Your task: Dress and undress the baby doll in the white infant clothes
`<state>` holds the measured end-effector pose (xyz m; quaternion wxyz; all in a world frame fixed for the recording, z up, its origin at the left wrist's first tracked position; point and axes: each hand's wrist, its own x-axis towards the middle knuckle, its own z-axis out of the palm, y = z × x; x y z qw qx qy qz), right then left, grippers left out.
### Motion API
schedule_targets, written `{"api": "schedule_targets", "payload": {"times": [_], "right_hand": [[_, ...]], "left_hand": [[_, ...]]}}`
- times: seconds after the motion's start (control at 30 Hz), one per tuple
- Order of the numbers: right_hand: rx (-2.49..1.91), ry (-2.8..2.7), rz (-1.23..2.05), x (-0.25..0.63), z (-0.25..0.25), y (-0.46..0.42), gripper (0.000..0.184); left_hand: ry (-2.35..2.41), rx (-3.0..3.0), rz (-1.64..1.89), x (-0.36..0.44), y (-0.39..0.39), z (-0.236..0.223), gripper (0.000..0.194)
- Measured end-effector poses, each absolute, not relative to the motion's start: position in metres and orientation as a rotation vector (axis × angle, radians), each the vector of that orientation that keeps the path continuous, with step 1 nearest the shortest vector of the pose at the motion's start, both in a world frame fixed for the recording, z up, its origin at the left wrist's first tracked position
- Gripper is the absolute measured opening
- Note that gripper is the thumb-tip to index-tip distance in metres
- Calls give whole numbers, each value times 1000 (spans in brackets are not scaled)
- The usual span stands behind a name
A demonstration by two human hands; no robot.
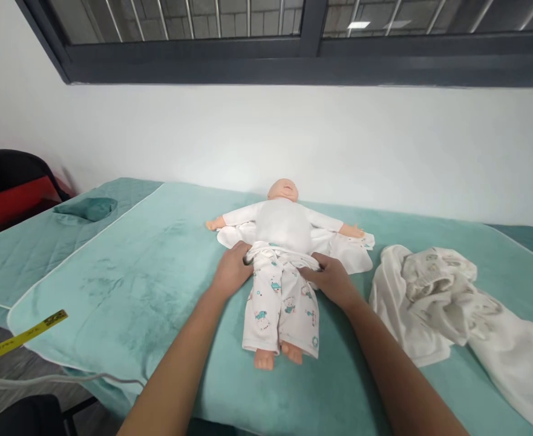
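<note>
A baby doll [283, 221] lies on its back on a green padded cover, head toward the wall and arms spread wide. White printed baby pants [266, 303] cover its legs, with the bare feet [264, 360] sticking out below the cuffs. My left hand [235, 266] grips the waistband at the doll's hip on the left. On the opposite side my right hand [332, 277] has its fingers closed on the waistband too. A white printed garment [345, 248] is spread out beneath the doll's torso and arms. Fingertips of both hands are partly hidden in the fabric folds.
Crumpled white clothes [438, 303] lie on the green cover [157, 272] to the right. A yellow strip [21, 338] and a pale cable [57, 379] show at lower left. The wall [202, 133] rises behind. Black chairs [21, 418] stand at the left.
</note>
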<state>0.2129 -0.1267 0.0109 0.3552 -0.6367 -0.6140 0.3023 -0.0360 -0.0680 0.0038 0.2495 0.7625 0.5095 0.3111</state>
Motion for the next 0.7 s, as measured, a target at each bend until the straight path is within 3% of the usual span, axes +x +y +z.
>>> {"api": "schedule_targets", "payload": {"times": [0.07, 0.2, 0.33, 0.47, 0.53, 0.7], "right_hand": [[-1659, -1476, 666, 203, 7, -130, 31], [-1655, -1289, 626, 192, 5, -136, 28], [-1627, -1358, 685, 193, 8, -145, 24], [-1618, -1571, 826, 199, 14, -165, 37], [-1630, -1657, 867, 200, 14, -173, 38], [-1701, -1540, 713, 188, 8, -177, 30]], "left_hand": [[1426, 2120, 888, -35, -69, -1, 2], [1394, 2125, 1034, -38, -74, -4, 12], [1298, 1901, 1073, -41, -85, -2, 5], [1101, 1751, 1006, -47, -101, 3, 44], [1077, 1768, 954, -50, -108, 4, 51], [1275, 1835, 914, -50, -118, 2, 17]]}}
